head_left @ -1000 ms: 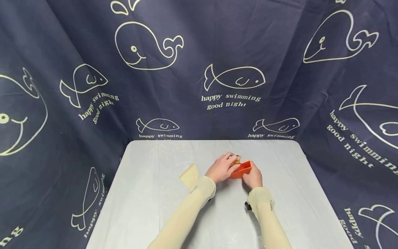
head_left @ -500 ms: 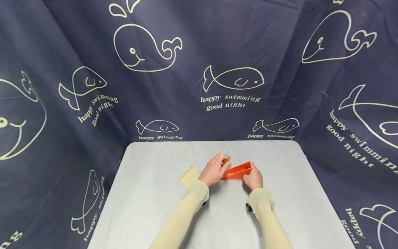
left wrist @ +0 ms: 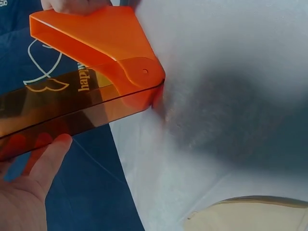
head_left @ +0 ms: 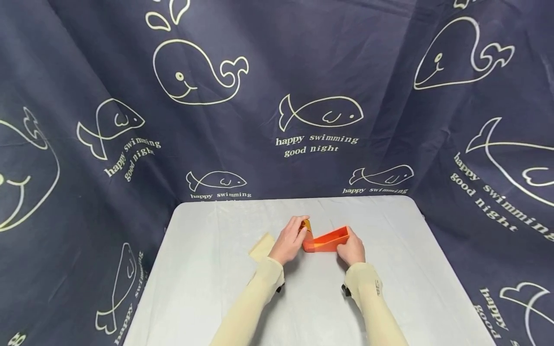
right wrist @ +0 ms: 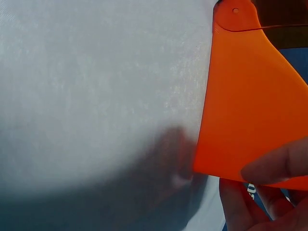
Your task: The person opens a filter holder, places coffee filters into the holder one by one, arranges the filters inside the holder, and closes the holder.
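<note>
An orange wedge-shaped plastic box [head_left: 330,245] with a see-through amber lid [head_left: 308,236] stands in the middle of the table. In the left wrist view the lid [left wrist: 53,113] swings on a round hinge at the box's narrow end and stands wide open. My left hand [head_left: 288,241] pinches the lid's free end, its fingers showing through the plastic. At the wide end, my right hand [head_left: 352,247] grips the orange body [right wrist: 250,106], thumb on the near side wall. From the head view the inside is only partly visible. A cream wedge-shaped piece [head_left: 261,246] lies left of my left hand.
The white-covered table [head_left: 207,288] has rounded back corners. Behind and beside it hangs a dark blue curtain [head_left: 320,178] with whale and fish drawings. The cream piece [left wrist: 255,216] has a thin brownish edge in the left wrist view.
My left hand has moved left, swinging the amber lid away from the orange body and opening it up. My right hand keeps its grip almost in place. The head view has shifted slightly.
</note>
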Demonstrator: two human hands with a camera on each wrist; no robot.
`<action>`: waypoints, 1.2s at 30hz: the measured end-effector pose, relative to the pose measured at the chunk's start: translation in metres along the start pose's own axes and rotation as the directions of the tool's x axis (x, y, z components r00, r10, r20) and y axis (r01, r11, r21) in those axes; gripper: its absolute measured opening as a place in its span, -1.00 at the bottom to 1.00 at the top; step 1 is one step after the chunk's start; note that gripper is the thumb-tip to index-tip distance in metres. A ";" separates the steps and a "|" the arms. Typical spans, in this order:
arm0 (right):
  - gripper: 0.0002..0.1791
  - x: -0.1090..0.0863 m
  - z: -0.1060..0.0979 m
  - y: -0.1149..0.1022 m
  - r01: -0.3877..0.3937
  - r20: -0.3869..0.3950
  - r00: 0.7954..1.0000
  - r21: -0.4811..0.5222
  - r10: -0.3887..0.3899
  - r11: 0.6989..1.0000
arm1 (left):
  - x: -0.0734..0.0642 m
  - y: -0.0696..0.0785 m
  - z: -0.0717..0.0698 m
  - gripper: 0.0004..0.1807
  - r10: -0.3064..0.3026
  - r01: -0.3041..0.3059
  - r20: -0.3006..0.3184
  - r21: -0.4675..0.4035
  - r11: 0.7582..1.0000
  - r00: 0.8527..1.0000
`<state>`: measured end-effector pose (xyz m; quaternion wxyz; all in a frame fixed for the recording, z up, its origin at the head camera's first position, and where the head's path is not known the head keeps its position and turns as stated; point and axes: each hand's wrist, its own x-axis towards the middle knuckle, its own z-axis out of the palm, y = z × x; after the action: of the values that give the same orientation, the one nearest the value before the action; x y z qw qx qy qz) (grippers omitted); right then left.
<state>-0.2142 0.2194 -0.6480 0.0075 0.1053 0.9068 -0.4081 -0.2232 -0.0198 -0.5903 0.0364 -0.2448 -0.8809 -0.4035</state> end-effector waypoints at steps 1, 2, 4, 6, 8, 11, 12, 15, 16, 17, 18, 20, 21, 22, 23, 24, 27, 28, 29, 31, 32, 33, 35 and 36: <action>-0.43 0.000 0.000 0.000 -0.001 0.003 1.000 0.002 0.001 1.000 | -0.001 -0.001 0.000 -0.56 -0.002 0.002 -0.005 -0.002 1.000 1.000; -0.43 0.000 0.000 0.000 -0.001 0.007 1.000 0.003 0.001 1.000 | -0.002 -0.002 0.000 -0.57 -0.001 0.001 -0.012 -0.001 1.000 1.000; -0.42 0.000 0.000 0.001 -0.001 0.012 1.000 0.005 0.001 1.000 | -0.004 -0.004 0.001 -0.58 -0.005 0.005 -0.024 0.005 1.000 1.000; -0.43 0.001 -0.001 0.000 -0.004 0.014 1.000 0.007 0.004 1.000 | -0.004 -0.006 0.001 -0.60 -0.012 0.013 -0.033 0.016 1.000 0.999; -0.43 0.000 -0.001 0.000 -0.007 0.011 1.000 0.005 0.007 1.000 | -0.006 -0.008 0.001 -0.61 -0.024 0.024 -0.047 0.012 1.000 0.999; -0.43 -0.001 -0.002 -0.001 -0.010 0.004 1.000 0.000 0.010 1.000 | -0.008 -0.011 0.001 -0.61 -0.049 0.048 -0.074 -0.012 0.999 0.996; -0.43 -0.001 -0.002 -0.001 -0.008 0.002 1.000 -0.003 0.008 1.000 | -0.009 -0.012 0.001 -0.61 -0.057 0.056 -0.086 -0.024 0.998 0.995; -0.43 -0.001 -0.002 -0.002 -0.006 -0.001 1.000 -0.005 0.006 1.000 | -0.011 -0.016 0.001 -0.62 -0.080 0.074 -0.114 -0.055 0.996 0.990; -0.43 -0.001 -0.002 -0.002 -0.008 -0.002 1.000 -0.005 0.008 1.000 | -0.013 -0.017 0.001 -0.63 -0.083 0.076 -0.123 -0.061 0.995 0.989; -0.43 -0.001 -0.002 -0.002 -0.011 -0.003 1.000 -0.006 0.011 1.000 | -0.014 -0.019 0.002 -0.63 -0.084 0.076 -0.132 -0.070 0.995 0.988; -0.43 -0.001 -0.002 -0.002 -0.013 -0.001 1.000 -0.006 0.013 1.000 | -0.015 -0.021 0.001 -0.63 -0.090 0.080 -0.139 -0.076 0.994 0.986; -0.43 -0.001 0.000 -0.003 -0.017 0.001 1.000 -0.005 0.017 1.000 | -0.017 -0.025 0.001 -0.64 -0.098 0.086 -0.153 -0.088 0.992 0.983; -0.43 -0.001 0.000 -0.003 -0.020 0.003 1.000 -0.004 0.020 1.000 | -0.019 -0.026 0.001 -0.64 -0.104 0.089 -0.159 -0.098 0.991 0.982; -0.43 -0.001 0.000 -0.003 -0.023 0.005 1.000 -0.004 0.023 1.000 | -0.020 -0.027 0.000 -0.64 -0.112 0.095 -0.162 -0.109 0.989 0.980; -0.42 -0.001 0.000 -0.004 -0.022 0.004 1.000 -0.003 0.022 1.000 | -0.021 -0.029 -0.001 -0.64 -0.119 0.100 -0.165 -0.119 0.988 0.979; -0.42 -0.001 0.000 -0.004 -0.022 0.003 1.000 -0.005 0.022 1.000 | -0.022 -0.030 -0.002 -0.64 -0.128 0.106 -0.167 -0.131 0.986 0.978; -0.42 0.000 0.000 -0.004 -0.021 -0.006 1.000 -0.010 0.021 1.000 | -0.025 -0.034 -0.002 -0.63 -0.145 0.118 -0.172 -0.159 0.980 0.974; -0.43 0.000 0.000 -0.004 -0.020 -0.009 1.000 -0.011 0.020 1.000 | -0.026 -0.035 -0.002 -0.63 -0.151 0.123 -0.175 -0.165 0.979 0.973; -0.43 0.000 0.000 -0.004 -0.019 -0.011 1.000 -0.014 0.019 1.000 | -0.027 -0.036 -0.002 -0.63 -0.158 0.128 -0.177 -0.168 0.977 0.971; -0.43 -0.001 0.000 -0.004 -0.024 -0.009 1.000 -0.015 0.024 1.000 | -0.029 -0.039 -0.001 -0.62 -0.170 0.139 -0.182 -0.172 0.975 0.968; -0.43 -0.001 -0.001 -0.004 -0.026 -0.006 1.000 -0.014 0.026 1.000 | -0.030 -0.040 0.000 -0.62 -0.173 0.141 -0.184 -0.175 0.974 0.968; -0.43 -0.001 -0.001 -0.005 -0.029 -0.005 1.000 -0.014 0.029 0.999 | -0.031 -0.040 0.000 -0.61 -0.176 0.143 -0.185 -0.177 0.974 0.967; -0.43 -0.002 -0.001 -0.005 -0.034 -0.006 0.999 -0.016 0.034 0.999 | -0.032 -0.042 0.000 -0.60 -0.173 0.139 -0.186 -0.182 0.973 0.967; -0.43 -0.002 -0.001 -0.005 -0.036 -0.007 0.999 -0.016 0.036 0.999 | -0.032 -0.043 0.001 -0.60 -0.171 0.136 -0.186 -0.187 0.973 0.968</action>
<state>-0.2133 0.2166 -0.6440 0.0127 0.1230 0.9080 -0.4002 -0.2149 -0.0558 -0.6287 0.0722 -0.1361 -0.8508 -0.5025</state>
